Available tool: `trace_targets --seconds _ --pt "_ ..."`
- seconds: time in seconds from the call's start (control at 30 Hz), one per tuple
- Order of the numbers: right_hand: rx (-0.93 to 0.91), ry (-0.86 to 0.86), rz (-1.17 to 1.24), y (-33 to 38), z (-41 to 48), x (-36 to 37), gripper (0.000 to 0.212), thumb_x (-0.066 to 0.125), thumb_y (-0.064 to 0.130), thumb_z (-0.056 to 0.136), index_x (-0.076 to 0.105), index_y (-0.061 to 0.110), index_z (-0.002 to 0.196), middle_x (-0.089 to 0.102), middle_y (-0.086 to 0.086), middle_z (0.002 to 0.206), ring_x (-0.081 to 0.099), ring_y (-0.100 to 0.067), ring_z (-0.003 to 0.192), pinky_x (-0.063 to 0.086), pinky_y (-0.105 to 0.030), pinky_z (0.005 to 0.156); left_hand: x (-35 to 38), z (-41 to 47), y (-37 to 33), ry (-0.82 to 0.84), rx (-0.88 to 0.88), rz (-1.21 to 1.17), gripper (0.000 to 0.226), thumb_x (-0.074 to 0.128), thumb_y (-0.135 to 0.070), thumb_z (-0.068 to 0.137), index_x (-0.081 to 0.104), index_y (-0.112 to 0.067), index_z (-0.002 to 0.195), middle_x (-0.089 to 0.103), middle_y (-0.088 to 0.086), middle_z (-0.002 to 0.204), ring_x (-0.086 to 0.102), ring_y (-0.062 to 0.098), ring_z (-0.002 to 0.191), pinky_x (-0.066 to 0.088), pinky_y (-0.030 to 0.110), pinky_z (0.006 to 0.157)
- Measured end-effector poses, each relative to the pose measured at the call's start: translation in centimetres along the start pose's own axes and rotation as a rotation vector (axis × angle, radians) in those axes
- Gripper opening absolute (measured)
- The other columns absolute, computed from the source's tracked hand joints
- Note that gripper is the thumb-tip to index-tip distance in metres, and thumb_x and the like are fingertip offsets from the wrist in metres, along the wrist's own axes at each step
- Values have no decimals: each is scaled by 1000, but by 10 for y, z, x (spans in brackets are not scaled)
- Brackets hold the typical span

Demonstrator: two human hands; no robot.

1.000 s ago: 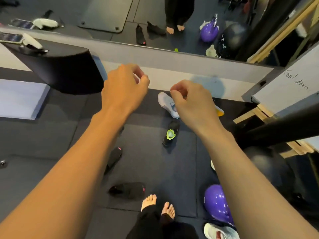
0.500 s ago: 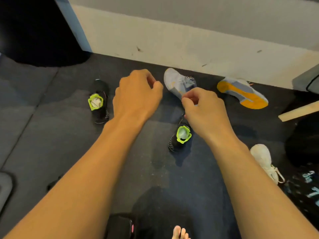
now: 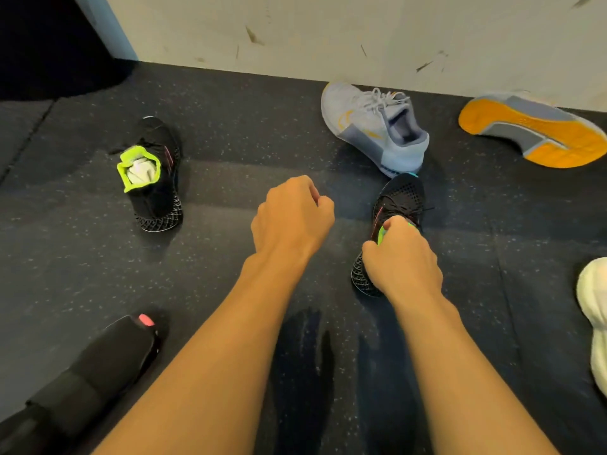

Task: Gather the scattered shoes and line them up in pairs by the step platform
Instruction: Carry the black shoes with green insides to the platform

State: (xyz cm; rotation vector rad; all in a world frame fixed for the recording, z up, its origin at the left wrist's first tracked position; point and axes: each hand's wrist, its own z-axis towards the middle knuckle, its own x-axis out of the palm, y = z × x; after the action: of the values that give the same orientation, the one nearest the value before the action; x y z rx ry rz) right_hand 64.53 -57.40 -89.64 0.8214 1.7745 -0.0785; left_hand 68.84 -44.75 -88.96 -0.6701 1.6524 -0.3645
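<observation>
Two black shoes with neon-green collars lie apart on the dark floor. One black shoe (image 3: pixel 154 178) rests at the left with a white sock stuffed inside. My right hand (image 3: pixel 402 261) grips the collar of the other black shoe (image 3: pixel 399 200), which still touches the floor. My left hand (image 3: pixel 290 218) hovers beside it, fingers curled shut and holding nothing. A light-blue sneaker (image 3: pixel 374 126) stands upright near the wall. Its mate (image 3: pixel 533 131) lies on its side at the far right, showing an orange sole.
A black shoe with a pink tab (image 3: pixel 92 366) lies at the lower left. A white shoe (image 3: pixel 594 310) is cut off by the right edge. A scuffed pale wall (image 3: pixel 328 31) borders the floor, and a dark block (image 3: pixel 42 44) fills the top left corner.
The view has dropped closer to the floor. My right hand has come down and closed on the black shoe's green collar. My left hand has lowered alongside, still curled.
</observation>
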Motion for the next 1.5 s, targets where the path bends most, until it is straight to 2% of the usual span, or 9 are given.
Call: trace_targets --seconds 0.17,0.3,0.43,0.6,0.8,1.0,1.1,1.3,1.5 --pt "137 103 -22 -12 16 31 40 55 30 92 41 12 125 54 -15 124 52 -38 109 33 -37 73 19 13 8 1 34 28 17 52 -35 89 62 -22 96 65 -1 96 59 26 86 43 33 68" --pt "146 74 -85 -21 21 40 16 55 21 93 54 10 104 58 -17 113 55 -38 102 38 -36 69 24 20 7 18 47 29 18 51 -34 89 62 -22 98 64 -1 99 57 25 86 42 32 69" --pt "44 -57 -41 -5 25 30 11 56 17 91 57 8 98 58 -19 107 54 -39 97 37 -35 68 21 30 7 -3 52 18 21 51 -33 89 62 -21 102 63 2 105 57 27 91 38 32 68" --pt "-86 -48 -34 28 19 28 8 55 20 92 54 12 90 47 -11 85 40 -32 78 35 -35 65 6 39 20 -43 47 52 24 51 -33 90 60 -19 107 60 3 108 56 26 92 37 33 67" --pt "-375 -21 -65 77 10 45 11 52 22 94 47 18 85 59 -17 96 46 -36 83 30 -34 65 -35 59 65 -87 -46 79 26 50 -29 88 58 -19 111 56 6 116 54 30 100 35 33 72" --pt "-534 -34 -36 130 4 65 10 49 20 96 55 11 96 39 -9 81 35 -31 75 32 -35 65 -69 78 123 -155 -158 167 33 50 -27 90 52 -14 120 44 10 126 50 34 110 39 41 79" --pt "-614 -31 -30 151 3 75 6 49 15 94 54 11 95 39 -8 80 36 -32 73 31 -35 63 -79 87 150 -150 -209 210 38 54 -24 89 46 -11 124 39 11 134 49 37 112 39 43 81" --pt "-713 -43 -24 174 5 98 5 50 13 92 54 11 93 30 -2 68 37 -33 70 31 -36 61 -84 100 191 -195 -258 279 53 61 -18 84 36 -14 130 53 14 122 54 41 108 35 39 72" --pt "-762 -28 -48 176 1 103 8 48 14 95 54 10 94 39 -7 78 36 -30 70 29 -35 60 -81 95 203 -69 -254 368 27 70 -23 84 45 -14 87 59 13 105 58 38 100 39 37 68"
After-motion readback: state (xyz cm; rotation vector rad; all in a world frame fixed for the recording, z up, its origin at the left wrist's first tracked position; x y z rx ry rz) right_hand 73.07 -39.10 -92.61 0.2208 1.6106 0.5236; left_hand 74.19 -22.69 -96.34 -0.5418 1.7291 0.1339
